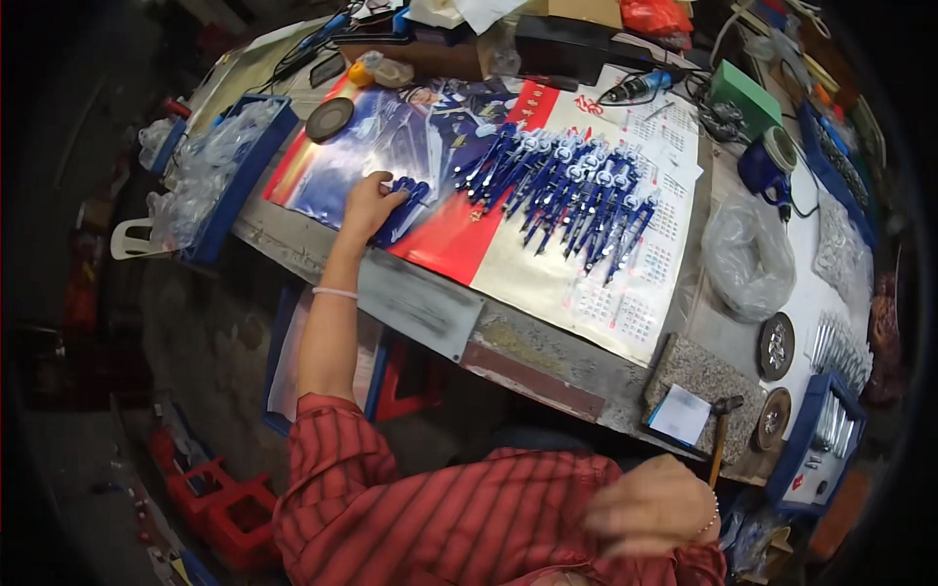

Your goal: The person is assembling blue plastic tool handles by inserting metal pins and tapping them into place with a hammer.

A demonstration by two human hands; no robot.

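Centrally, a broad cluster of slender blue pen-shaped pieces with pale clips (562, 186) lies fanned across a glossy printed sheet in blue, red and cream (445, 239), which covers much of the grey, worn table (547, 354). To its left, apart from the cluster, a small group of similar dark-blue pieces (410, 198) lies near the sheet's front edge. The left hand (369, 207), its wrist ringed by a thin pale-pink band (335, 293), reaches over the sheet with fingers bent and touching this small group; whether they pinch any piece cannot be told. The right hand (653, 503), blurred, is before the red, dark-striped shirt (459, 518), clear of the table; its finger posture cannot be determined. Beyond the left hand rests a dark round disc (329, 119); farther left stands a long blue tray (240, 188) of clear plastic bags. At right, a translucent crumpled plastic bag (747, 259) sits behind a speckled stone slab (684, 366), beside which is a wooden-handled hammer (721, 432).
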